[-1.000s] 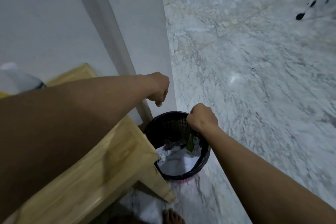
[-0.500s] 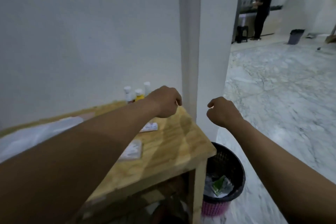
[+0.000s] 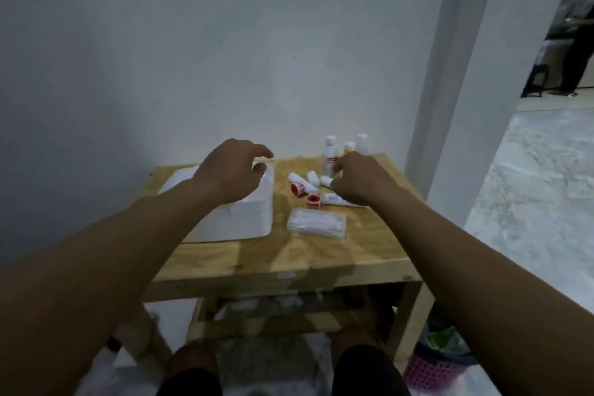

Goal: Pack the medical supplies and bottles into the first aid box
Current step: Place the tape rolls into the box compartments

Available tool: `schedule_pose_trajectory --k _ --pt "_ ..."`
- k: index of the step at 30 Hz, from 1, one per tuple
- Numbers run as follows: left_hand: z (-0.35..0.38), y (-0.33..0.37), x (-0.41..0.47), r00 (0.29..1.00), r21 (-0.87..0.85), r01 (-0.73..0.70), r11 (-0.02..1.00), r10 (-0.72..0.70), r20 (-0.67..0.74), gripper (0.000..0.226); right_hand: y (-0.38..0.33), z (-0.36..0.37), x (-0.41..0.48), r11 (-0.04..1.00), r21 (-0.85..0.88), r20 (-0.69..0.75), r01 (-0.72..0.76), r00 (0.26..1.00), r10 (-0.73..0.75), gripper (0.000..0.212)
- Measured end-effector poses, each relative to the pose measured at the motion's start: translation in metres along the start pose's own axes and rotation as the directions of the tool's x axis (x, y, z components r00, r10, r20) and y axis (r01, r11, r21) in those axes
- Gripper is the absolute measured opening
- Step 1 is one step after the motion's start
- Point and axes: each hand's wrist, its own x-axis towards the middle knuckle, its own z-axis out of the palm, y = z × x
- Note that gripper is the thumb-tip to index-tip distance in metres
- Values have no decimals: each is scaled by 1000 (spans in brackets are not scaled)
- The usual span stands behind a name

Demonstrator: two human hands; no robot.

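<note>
Table (image 3: 321, 254) front edge bare, open room there. Bin (image 3: 430, 370) beside right leg. Clear packet (image 3: 316, 223) mid-table, print unreadable. White box (image 3: 238, 219) on left half, lid down; left hand (image 3: 231, 170) above it, fingers loosely curled, holding nothing. Red tape rolls (image 3: 312, 199) and bandage rolls (image 3: 295, 177) just right of box. Right hand (image 3: 360, 182) over them, grip cannot be told. Bottles (image 3: 330, 156) at far edge against wall (image 3: 225, 58); red label blurred.

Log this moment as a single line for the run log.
first aid box: lid shut | left hand: above box, holding nothing | right hand: over bandage rolls, grip unclear | bottles: on table
</note>
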Motion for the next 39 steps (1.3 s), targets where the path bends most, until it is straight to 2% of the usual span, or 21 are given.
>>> schedule_pose_trajectory --k 4,8,11,16,19,23,28,32,33,36,39 --pt "0 -37 -28 994 56 103 993 -100 -51 39 -14 19 -2 990 -121 116 79 991 -65 40" --pt "1 -60 -49 970 217 241 946 -241 -26 73 -14 37 1 966 -235 203 106 977 -58 60" --pt "3 -72 -63 929 241 357 902 -370 11 101 -11 46 0 948 -303 262 96 965 -15 79" --pt "5 -77 -80 851 151 487 860 -506 138 131 -4 55 -1 938 -333 309 93 951 16 58" --pt "10 -74 -86 837 106 504 857 -515 185 129 -7 56 -5 942 -322 292 95 956 3 50" --pt "17 -77 -86 854 113 490 864 -502 135 129 -7 54 -13 954 -293 269 58 963 24 42" --pt "22 -82 -83 849 58 519 853 -522 85 139 -8 51 -18 960 -272 251 62 968 9 56" --pt "22 -89 -77 853 40 517 855 -518 68 148 -12 36 -18 965 -252 230 75 973 -15 80" --pt "22 -91 -76 856 36 511 859 -512 63 146 -15 27 -17 965 -251 229 70 973 -11 77" --pt "24 -99 -71 858 6 510 860 -509 59 138 -23 -2 -12 977 -208 210 38 978 7 51" --pt "26 -104 -68 855 -30 516 856 -513 76 140 -36 -24 -2 991 -132 157 30 988 -9 47"
